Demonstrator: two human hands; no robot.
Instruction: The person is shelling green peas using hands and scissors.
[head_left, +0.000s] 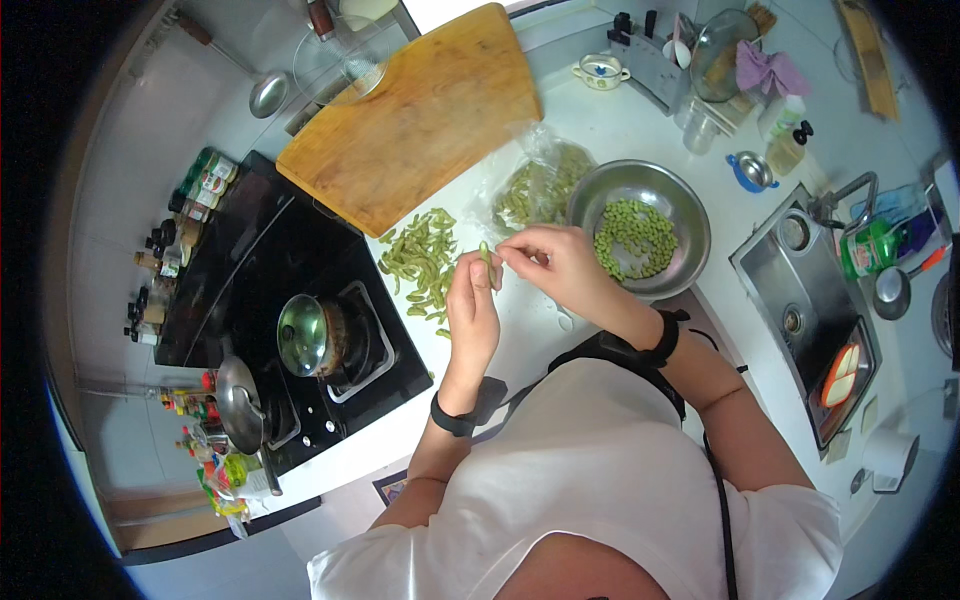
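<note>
My left hand grips a green soybean pod upright between thumb and fingers. Close to the pod's right side, my right hand has its thumb and fingertips drawn together; whether they pinch anything is too small to tell. A loose pile of pods lies on the white counter left of my hands. Beyond the right hand, a clear plastic bag contains more pods. Next to the bag stands a steel bowl, with shelled green beans spread over its bottom.
A wooden board leans at the back. To the left is a black cooktop with a glass-lidded pot and a lidded wok. A steel sink is set in the counter at right. A two-handled cup stands behind.
</note>
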